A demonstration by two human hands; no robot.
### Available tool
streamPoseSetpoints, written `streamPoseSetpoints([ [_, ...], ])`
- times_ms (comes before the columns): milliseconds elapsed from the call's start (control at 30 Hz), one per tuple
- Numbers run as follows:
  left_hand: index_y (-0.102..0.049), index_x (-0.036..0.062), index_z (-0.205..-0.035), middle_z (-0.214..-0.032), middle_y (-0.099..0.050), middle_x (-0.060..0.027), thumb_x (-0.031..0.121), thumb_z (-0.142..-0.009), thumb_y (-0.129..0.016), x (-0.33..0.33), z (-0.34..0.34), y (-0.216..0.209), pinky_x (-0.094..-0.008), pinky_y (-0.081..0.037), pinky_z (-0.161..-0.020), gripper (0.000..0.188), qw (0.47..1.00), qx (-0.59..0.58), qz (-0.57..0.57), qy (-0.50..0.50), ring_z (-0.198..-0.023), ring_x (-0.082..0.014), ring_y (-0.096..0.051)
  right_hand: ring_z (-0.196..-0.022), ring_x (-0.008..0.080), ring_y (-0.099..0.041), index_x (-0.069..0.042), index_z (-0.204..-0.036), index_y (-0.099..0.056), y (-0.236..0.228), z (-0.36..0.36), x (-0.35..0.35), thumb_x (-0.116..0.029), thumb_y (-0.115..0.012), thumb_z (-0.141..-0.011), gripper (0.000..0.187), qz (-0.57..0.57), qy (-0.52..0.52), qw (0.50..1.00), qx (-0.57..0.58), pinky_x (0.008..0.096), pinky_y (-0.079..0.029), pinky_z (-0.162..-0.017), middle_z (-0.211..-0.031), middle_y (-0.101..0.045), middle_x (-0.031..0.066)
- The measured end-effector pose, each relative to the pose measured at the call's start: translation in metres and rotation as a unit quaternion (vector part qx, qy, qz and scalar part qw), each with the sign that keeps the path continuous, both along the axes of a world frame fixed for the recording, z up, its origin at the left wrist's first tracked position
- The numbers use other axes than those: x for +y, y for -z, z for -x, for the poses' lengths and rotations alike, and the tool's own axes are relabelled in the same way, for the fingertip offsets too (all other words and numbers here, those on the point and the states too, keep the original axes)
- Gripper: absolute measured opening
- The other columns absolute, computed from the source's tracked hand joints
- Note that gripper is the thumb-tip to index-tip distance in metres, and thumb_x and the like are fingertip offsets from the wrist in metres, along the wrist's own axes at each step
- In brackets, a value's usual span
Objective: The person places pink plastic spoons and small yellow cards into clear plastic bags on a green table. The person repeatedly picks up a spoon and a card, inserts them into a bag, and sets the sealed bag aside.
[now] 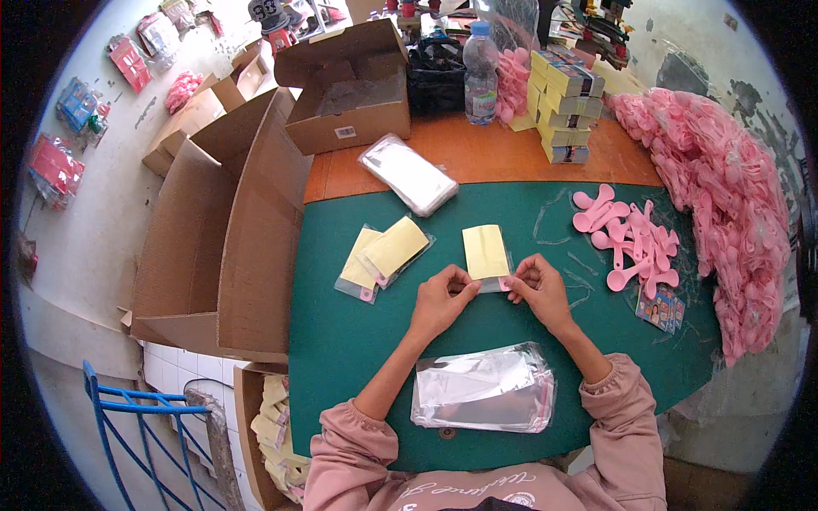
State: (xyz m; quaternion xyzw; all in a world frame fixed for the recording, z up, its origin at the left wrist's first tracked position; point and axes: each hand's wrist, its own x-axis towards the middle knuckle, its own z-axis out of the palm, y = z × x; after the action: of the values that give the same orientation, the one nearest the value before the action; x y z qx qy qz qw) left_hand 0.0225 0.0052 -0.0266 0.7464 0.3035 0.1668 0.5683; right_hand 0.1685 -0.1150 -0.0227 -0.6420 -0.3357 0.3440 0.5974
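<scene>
Both my hands pinch the open-looking lower end of a clear plastic bag (491, 287) holding a pale yellow card (485, 252). My left hand (445, 300) grips its left corner, fingers closed. At the right corner my right hand (540, 291) is closed too, beside a bit of pink plastic showing in the bag. Left of them lie two similar filled bags (394, 249), overlapping, each with a yellow card and a pink end. A stack of clear bags (483, 388) rests between my forearms. Several pink plastic spoons (630, 237) lie in a loose pile to the right.
Small printed cards (659, 308) lie below the spoons. Another stack of clear bags (409, 174) sits at the far left of the green mat (528, 200). Behind stand card stacks (567, 106) and a water bottle (481, 81). Cardboard boxes (256, 230) flank the left; a pink spoon heap (716, 187) the right.
</scene>
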Motion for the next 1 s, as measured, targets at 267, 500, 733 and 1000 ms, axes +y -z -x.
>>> streamPoseSetpoints([
  [267, -0.050, 0.0029, -0.089, -0.079, -0.058, -0.0037, 0.009, -0.081, -0.059, -0.004, -0.002, -0.004, -0.0215, -0.043, -0.057, 0.014, 0.996, -0.043, 0.082, -0.021, -0.071, -0.0070, -0.054, -0.059, 0.0081, -0.056, 0.000, -0.090, -0.048, 0.002, 0.000, 0.001, -0.003, -0.056, -0.081, 0.013, -0.007, -0.013, 1.000, -0.015, 0.0198, -0.046, -0.051, -0.071, -0.057, 0.0055],
  [500, -0.054, 0.0060, -0.110, -0.080, -0.061, -0.0069, 0.011, -0.078, -0.060, -0.001, -0.002, 0.004, -0.0239, -0.046, -0.061, 0.033, 0.997, -0.054, 0.049, -0.012, -0.068, -0.0108, -0.058, -0.064, 0.0104, -0.058, -0.001, -0.110, -0.052, 0.002, 0.000, -0.001, -0.005, -0.053, -0.083, 0.028, 0.007, -0.023, 0.999, -0.023, 0.0208, -0.048, -0.057, -0.076, -0.059, 0.0068],
  [733, -0.059, 0.0054, -0.106, -0.088, -0.062, -0.0132, 0.016, -0.076, -0.062, 0.048, 0.046, -0.035, -0.0339, -0.047, -0.072, 0.032, 0.975, 0.065, -0.213, -0.011, -0.078, -0.0248, -0.059, -0.079, 0.0245, -0.057, 0.000, -0.096, -0.058, -0.038, -0.043, -0.066, -0.007, -0.056, -0.076, 0.021, 0.087, 0.010, 0.897, -0.434, 0.0314, -0.045, -0.070, -0.086, -0.058, 0.0123],
  [1000, -0.058, 0.0056, -0.091, -0.090, -0.056, -0.0141, 0.033, -0.075, -0.061, -0.041, 0.017, -0.062, -0.0418, -0.045, -0.070, 0.032, 0.902, 0.150, -0.304, 0.268, -0.081, -0.0324, -0.056, -0.078, 0.0316, -0.056, 0.000, -0.090, -0.052, -0.027, -0.113, -0.083, -0.013, -0.058, -0.076, 0.020, 0.225, 0.231, 0.736, -0.596, 0.0403, -0.044, -0.071, -0.081, -0.057, 0.0182],
])
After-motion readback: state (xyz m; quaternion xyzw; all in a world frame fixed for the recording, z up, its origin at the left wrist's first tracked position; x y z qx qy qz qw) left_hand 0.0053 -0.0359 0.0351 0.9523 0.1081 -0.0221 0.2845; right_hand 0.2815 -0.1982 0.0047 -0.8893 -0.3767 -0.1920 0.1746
